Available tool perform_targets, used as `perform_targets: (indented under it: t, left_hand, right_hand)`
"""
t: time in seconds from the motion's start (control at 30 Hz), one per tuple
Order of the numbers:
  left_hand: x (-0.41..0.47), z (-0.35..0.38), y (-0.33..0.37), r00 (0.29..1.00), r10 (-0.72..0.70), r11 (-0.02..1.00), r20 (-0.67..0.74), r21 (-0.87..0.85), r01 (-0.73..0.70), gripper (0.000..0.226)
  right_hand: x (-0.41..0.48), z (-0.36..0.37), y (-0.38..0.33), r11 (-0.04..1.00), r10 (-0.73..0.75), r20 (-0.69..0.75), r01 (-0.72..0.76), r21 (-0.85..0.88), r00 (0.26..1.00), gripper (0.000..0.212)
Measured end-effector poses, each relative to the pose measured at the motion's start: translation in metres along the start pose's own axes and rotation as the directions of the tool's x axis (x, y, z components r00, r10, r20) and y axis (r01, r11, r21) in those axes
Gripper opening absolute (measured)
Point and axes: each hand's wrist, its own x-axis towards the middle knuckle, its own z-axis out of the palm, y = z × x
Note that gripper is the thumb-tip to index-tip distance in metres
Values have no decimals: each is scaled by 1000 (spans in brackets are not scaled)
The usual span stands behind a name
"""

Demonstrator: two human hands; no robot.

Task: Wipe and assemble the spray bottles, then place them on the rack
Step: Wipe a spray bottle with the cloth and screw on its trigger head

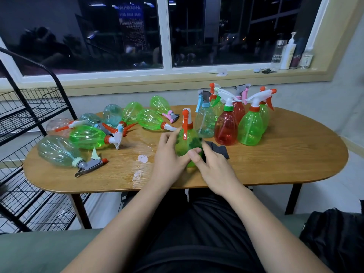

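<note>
I am looking down at a wooden table (pixel 275 166) where my two hands are meeting around one upright green bottle (pixel 186 142) with an orange-and-white sprayer, near the table's front edge at the middle. My left hand (pixel 169 154) is wrapping its fingers around the bottle's left side, gripping it. My right hand (pixel 211 164) is pressing a dark cloth (pixel 216 150) against the bottle's right side, thumb on the front of the bottle, fingers closed on the cloth.

Just behind and to the right, a cluster of assembled bottles is standing upright: a clear bottle (pixel 204 121) with a blue sprayer, a red bottle (pixel 225 129), a second green one (pixel 250 129), and more behind them. To the left, other bottles are lying on their sides, among them a clear one (pixel 57 152) with a grey sprayer nearest me and a green one (pixel 88 136) beside it. Wet patches (pixel 142 158) are glinting on the wood left of my hands. A black wire rack (pixel 29 115) is standing at the table's left end.
</note>
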Motion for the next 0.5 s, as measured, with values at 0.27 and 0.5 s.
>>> perform_targets:
  t: [0.27, 0.5]
  left_hand:
    - [0, -1, 3, 1000, -22, 1000, -23, -20, 21, 72]
    - [-4, -4, 7, 999, 1, 999, 52, -54, 1, 76]
  right_hand:
    - [0, 4, 0, 1000, 6, -11, -6, -29, 1000, 94]
    - [-8, -2, -10, 979, -165, -119, 178, 101, 979, 78]
